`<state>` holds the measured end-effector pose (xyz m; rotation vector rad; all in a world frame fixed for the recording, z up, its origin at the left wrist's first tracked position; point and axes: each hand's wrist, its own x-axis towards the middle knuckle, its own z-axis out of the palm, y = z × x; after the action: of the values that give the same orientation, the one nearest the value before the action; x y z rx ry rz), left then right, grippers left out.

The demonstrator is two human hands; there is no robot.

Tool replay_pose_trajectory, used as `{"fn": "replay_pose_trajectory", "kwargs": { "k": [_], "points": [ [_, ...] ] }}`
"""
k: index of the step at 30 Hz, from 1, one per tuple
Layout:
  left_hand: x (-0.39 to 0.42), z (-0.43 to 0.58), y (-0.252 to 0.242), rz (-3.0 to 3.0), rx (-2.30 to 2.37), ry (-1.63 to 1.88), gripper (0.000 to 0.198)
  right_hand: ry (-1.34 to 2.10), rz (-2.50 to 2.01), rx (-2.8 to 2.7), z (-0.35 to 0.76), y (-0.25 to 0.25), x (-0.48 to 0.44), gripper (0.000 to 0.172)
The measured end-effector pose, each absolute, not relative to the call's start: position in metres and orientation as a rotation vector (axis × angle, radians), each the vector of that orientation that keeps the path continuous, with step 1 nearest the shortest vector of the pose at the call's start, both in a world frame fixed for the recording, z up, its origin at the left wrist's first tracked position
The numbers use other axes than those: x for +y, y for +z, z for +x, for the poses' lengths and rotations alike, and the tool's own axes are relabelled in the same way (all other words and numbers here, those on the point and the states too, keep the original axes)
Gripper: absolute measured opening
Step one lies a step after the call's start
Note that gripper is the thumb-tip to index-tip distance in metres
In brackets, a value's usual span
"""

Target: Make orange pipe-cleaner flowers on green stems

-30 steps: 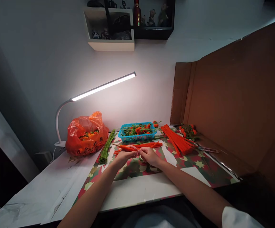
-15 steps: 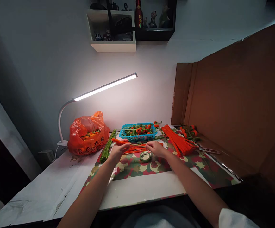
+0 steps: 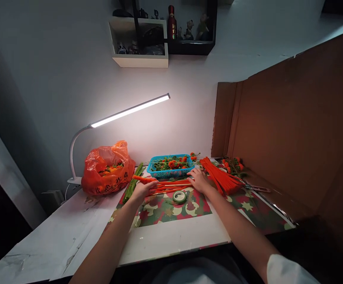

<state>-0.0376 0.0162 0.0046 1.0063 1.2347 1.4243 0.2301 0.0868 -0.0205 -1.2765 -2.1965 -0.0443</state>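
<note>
My left hand (image 3: 143, 189) is closed around a fuzzy orange pipe cleaner coil (image 3: 141, 179), which is wound about one end of a thin pale stick (image 3: 175, 184). My right hand (image 3: 199, 180) lies low by the other end of that stick, its fingers spread and holding nothing I can see. Between and beneath the hands, loose orange pipe cleaners (image 3: 171, 190) lie lengthwise on the table. A roll of green tape (image 3: 179, 197) rests just in front of them.
A blue basket (image 3: 171, 173) of orange flowers stands behind the hands. Green pipe cleaners (image 3: 130, 190) and an orange plastic bag (image 3: 106, 185) are left; a large orange bundle (image 3: 221, 177), scissors (image 3: 258, 188) and more flowers (image 3: 233, 163) right. A lamp (image 3: 130, 111) overhangs; cardboard (image 3: 289, 130) walls the right side.
My right hand has let go of the stick's right end and spread its fingers. The stick and coil have come down, with my left hand lower and slightly left.
</note>
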Motion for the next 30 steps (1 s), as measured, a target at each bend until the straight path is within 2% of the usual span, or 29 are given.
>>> {"fn": "replay_pose_trajectory", "kwargs": {
  "k": [6,16,22,30],
  "points": [
    [0.014,-0.027,-0.005,1.134,1.216,1.219,0.034,-0.012,-1.216,-2.382,0.202,-0.029,0.083,0.034],
    [0.018,-0.028,-0.012,1.041,1.148,1.125,0.045,-0.119,-1.275,-2.671,0.154,0.0,0.11,0.029],
    [0.016,-0.022,-0.015,1.049,1.141,1.071,0.04,-0.297,-1.257,-2.774,0.141,0.002,0.11,0.018],
    [0.017,-0.018,-0.022,1.053,1.124,1.029,0.034,-0.658,-0.939,-2.594,0.157,0.001,0.1,0.031]
  ]
}}
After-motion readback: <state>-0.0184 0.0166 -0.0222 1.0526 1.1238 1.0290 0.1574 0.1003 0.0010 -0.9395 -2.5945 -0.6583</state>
